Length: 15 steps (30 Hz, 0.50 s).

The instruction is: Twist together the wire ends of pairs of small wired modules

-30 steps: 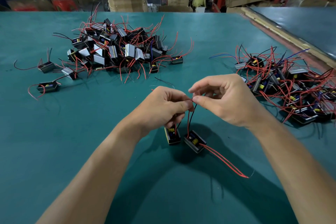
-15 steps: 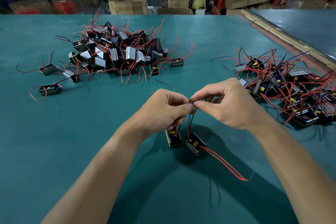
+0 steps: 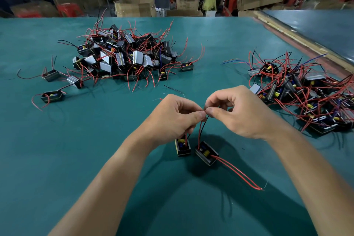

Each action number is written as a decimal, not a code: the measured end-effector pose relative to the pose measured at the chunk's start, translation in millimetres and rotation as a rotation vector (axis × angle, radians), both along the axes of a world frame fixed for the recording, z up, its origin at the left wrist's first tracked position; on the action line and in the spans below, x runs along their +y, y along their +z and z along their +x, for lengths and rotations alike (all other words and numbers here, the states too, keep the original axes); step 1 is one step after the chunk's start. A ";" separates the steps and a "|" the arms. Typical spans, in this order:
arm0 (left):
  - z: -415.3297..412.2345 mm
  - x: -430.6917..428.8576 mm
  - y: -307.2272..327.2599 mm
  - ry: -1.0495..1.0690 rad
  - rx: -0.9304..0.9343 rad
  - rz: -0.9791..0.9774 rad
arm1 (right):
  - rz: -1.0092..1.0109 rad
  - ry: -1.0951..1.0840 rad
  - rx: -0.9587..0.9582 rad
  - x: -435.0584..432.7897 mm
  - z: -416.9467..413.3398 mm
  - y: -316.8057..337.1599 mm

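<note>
The left hand (image 3: 176, 119) and the right hand (image 3: 243, 115) meet at mid-counter, thumb against forefinger on each. Both pinch the wire ends (image 3: 205, 110) where they come together, and the other fingers (image 3: 232, 99) are curled loosely. From that pinch a red and a black lead run down to two small modules side by side: the left module (image 3: 183, 147), half tucked under the left palm, and the right module (image 3: 206, 153). I cannot tell whether they rest on the green counter (image 3: 95, 159) or hang just above it.

The step in hand looks like the twist itself. To do it well, one pinch should hold the leads just below the bare tips as an anchor, while the other rolls the tips in a single direction so the strands wrap around each other. The leads need a little slack, so that the turning does not tug the modules. The pair of long red leads (image 3: 239, 173) trailing to the right from the right module should stay out of the twist.

The heap of loose modules (image 3: 124, 55) lies well away at the far left. The tangled heap (image 3: 302, 90) sits near the right wrist, where a sweeping elbow could snag it.
</note>
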State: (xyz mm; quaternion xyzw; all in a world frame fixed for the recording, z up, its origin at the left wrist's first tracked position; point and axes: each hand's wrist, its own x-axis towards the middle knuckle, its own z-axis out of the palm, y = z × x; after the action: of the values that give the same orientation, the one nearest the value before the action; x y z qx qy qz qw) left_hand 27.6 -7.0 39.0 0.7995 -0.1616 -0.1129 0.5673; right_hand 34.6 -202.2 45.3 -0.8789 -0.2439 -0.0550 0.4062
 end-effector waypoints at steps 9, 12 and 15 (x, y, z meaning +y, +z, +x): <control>-0.1 -0.1 -1.7 0.028 -0.053 0.048 | 0.063 -0.028 0.113 -2.9 -0.9 2.1; -0.1 -0.6 -1.9 0.045 -0.106 0.084 | 0.100 -0.023 0.198 -2.8 -1.7 4.3; -1.3 -1.5 -2.3 0.036 -0.169 0.111 | 0.122 -0.010 0.289 -1.7 -1.4 6.0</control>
State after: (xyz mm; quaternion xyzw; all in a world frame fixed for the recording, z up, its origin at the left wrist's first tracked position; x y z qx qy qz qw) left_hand 26.3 -8.5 36.7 0.8392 -0.1879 -0.0435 0.5084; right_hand 33.2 -203.9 51.3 -0.8526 -0.1747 0.0552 0.4894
